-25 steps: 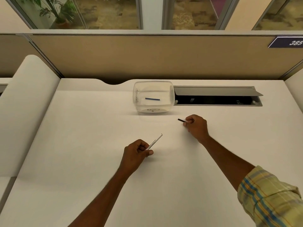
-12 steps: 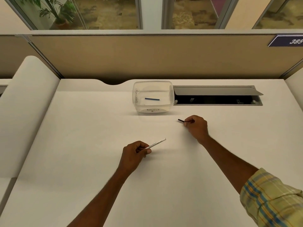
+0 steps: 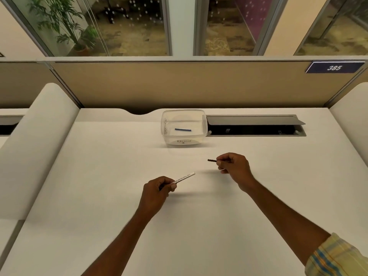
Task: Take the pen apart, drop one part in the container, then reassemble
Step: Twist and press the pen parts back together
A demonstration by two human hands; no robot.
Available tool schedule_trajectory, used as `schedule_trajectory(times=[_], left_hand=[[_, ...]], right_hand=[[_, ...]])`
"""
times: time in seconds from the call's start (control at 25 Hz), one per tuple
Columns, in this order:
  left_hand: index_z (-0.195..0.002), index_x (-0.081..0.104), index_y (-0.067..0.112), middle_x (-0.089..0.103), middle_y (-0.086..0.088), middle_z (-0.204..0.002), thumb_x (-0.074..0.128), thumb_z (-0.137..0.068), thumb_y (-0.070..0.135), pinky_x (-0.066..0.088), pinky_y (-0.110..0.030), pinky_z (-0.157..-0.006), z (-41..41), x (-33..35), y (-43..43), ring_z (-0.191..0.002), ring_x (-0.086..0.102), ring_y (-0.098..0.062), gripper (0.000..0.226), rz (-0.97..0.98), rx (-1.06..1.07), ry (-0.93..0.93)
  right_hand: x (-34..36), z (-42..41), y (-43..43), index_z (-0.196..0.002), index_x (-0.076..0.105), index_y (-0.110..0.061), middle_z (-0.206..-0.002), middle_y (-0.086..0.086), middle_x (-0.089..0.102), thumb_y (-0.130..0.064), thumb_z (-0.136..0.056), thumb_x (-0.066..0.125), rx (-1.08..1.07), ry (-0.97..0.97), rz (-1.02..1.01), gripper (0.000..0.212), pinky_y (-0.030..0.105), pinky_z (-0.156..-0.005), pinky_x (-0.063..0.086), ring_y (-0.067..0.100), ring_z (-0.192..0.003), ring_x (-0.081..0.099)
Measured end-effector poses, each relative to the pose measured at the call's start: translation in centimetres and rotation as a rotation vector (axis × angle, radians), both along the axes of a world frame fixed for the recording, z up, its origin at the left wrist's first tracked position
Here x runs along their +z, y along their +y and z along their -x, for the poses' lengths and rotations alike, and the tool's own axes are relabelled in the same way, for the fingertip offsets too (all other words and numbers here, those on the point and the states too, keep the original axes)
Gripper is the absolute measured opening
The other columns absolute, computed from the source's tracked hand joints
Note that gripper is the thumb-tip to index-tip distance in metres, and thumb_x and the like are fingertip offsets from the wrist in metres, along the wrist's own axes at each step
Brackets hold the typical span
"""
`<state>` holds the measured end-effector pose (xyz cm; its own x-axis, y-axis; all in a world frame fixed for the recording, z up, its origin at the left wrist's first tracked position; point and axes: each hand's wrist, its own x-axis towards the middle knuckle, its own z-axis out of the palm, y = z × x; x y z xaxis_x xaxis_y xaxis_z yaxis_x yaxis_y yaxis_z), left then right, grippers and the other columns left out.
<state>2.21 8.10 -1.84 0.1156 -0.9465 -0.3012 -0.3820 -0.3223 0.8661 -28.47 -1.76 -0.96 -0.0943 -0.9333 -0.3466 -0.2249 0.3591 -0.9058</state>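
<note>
Pen's white barrel [image 3: 184, 177] is gripped by left hand [image 3: 157, 191], thin dark rod [image 3: 211, 160] pinched by right hand [image 3: 234, 166]; blue part [image 3: 182, 129] lies inside the clear plastic container [image 3: 204, 124]; reassembly remains.

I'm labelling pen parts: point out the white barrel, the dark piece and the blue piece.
white barrel [image 3: 185, 177], head view, middle of the exposed tube.
dark piece [image 3: 212, 160], head view, the exposed end.
blue piece [image 3: 183, 129], head view, its middle.

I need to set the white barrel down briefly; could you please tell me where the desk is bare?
The desk is bare left of the left hand, to the side panel, and right of the right hand. It is tightest between the container, the cable hatch and that hand.
</note>
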Motion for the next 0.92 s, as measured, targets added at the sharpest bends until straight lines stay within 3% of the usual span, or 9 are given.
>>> schedule_trajectory(times=[0.32, 0.92], left_hand=[[-0.086, 0.08, 0.036, 0.08, 0.008, -0.079, 0.077, -0.097, 0.026, 0.047, -0.016, -0.068, 0.2, 2.2, 1.8, -0.071, 0.063, 0.003, 0.015, 0.062, 0.012, -0.009], [-0.081, 0.082, 0.03, 0.079, 0.005, -0.074, 0.077, -0.097, 0.024, 0.043, -0.029, -0.065, 1.8, 4.4, 5.6, -0.058, 0.053, 0.001, 0.018, 0.067, 0.009, 0.042]], right_hand=[[4.2, -1.2, 4.6, -0.094, 0.086, -0.014, -0.08, 0.008, 0.08, -0.002, -0.091, 0.081, 0.089, -0.219, 0.052, 0.013, 0.029, -0.072, 0.066, 0.022, -0.073, 0.076], [6.6, -1.7, 11.1, -0.097, 0.084, -0.008, -0.082, 0.011, 0.078, 0.001, -0.092, 0.079, 0.139, -0.255, 0.075, 0.012, 0.032, -0.074, 0.066, 0.022, -0.075, 0.076]])
